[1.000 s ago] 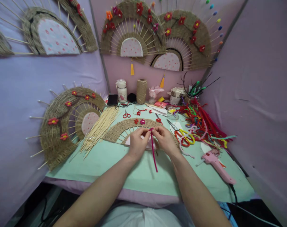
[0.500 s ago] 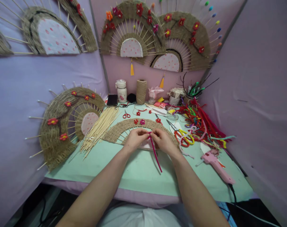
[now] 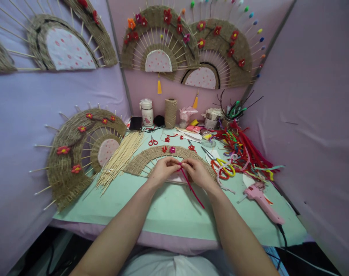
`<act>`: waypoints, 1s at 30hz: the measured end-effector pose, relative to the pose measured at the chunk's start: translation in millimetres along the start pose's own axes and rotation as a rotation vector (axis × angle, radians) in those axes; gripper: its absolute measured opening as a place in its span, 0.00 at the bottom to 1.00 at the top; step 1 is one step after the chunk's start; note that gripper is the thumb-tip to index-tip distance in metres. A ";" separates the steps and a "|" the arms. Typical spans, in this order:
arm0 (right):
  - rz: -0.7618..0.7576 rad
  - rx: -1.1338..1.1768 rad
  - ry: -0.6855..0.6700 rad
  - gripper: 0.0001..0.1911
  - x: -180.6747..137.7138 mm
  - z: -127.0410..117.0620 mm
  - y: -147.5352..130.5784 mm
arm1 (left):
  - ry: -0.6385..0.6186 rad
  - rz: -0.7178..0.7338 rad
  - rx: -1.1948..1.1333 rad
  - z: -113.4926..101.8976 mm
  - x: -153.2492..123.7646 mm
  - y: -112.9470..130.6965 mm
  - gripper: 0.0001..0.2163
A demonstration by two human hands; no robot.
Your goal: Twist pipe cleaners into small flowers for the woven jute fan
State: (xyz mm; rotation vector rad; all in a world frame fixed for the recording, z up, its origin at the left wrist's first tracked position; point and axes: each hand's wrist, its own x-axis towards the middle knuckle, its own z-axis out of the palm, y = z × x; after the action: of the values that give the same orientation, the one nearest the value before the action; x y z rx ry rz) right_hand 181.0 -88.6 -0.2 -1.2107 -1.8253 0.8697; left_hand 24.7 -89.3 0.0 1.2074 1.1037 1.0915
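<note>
The mint-green surface (image 3: 163, 214) is boxed in by 3 lilac fabric walls, left, back and right. Its near edge runs just in front of the person's forearms. The only bare stretch is the near strip, between the bundle of bamboo sticks (image 3: 119, 159) on the left and the pink glue gun (image 3: 262, 199) on the right. Further right, scissors (image 3: 220, 166) and a heap of coloured pipe cleaners (image 3: 246, 151) fill the space up to the wall. A finished woven fan (image 3: 73, 153) leans against the left wall.

The left hand (image 3: 163, 170) and right hand (image 3: 199, 172) meet fingertip to fingertip over a half-made woven fan (image 3: 140, 163) lying flat. Both pinch the top of a magenta pipe cleaner (image 3: 193, 189), and its free length slants down and to the right over the bare surface.

Compared with 1 second ago, the hands have kept their place over the fan. The pipe cleaner's loose end has swung steadily rightward, from nearly straight down to a clear slant.

The fingertips hide the upper end of the pipe cleaner, so its shape there cannot be made out. The hands also cover the fan's middle. The fans on the walls are cut off at the frame's top and left edges, and the glue gun's cord drops out of sight past the surface's near right corner.
</note>
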 end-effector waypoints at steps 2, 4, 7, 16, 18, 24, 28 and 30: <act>0.015 0.033 0.063 0.11 0.8 -1.2 -1.2 | 0.052 -0.008 -0.046 -2.2 3.4 -4.8 0.13; 0.042 0.039 0.115 0.12 1.0 -2.5 -2.3 | 0.097 0.013 -0.063 -3.7 5.6 -7.9 0.16; 0.048 0.027 0.077 0.13 0.3 -2.7 -2.9 | 0.123 0.055 -0.062 -4.0 5.5 -8.1 0.17; 0.070 0.238 0.078 0.13 0.6 1.1 -4.9 | 0.024 0.045 -0.133 -0.9 -1.0 -2.3 0.11; 0.072 0.281 0.083 0.12 0.7 -0.1 -6.3 | 0.010 0.016 -0.193 0.6 -2.6 0.8 0.11; 0.203 0.518 0.004 0.13 1.4 -0.6 -0.2 | -0.104 -0.035 -0.317 0.8 -3.6 2.7 0.14; 0.253 0.625 -0.082 0.15 0.9 1.4 3.1 | -0.198 -0.049 -0.323 -2.9 -1.8 -2.9 0.14; 0.245 0.589 -0.085 0.16 0.4 2.4 2.5 | -0.222 -0.073 -0.321 -4.8 -1.6 -4.0 0.14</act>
State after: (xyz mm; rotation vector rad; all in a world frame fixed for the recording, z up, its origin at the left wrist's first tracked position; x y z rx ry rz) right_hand 179.8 -87.8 -3.4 -1.0272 -1.3453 1.4883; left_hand 19.9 -90.4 -4.2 0.9974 0.7630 1.0066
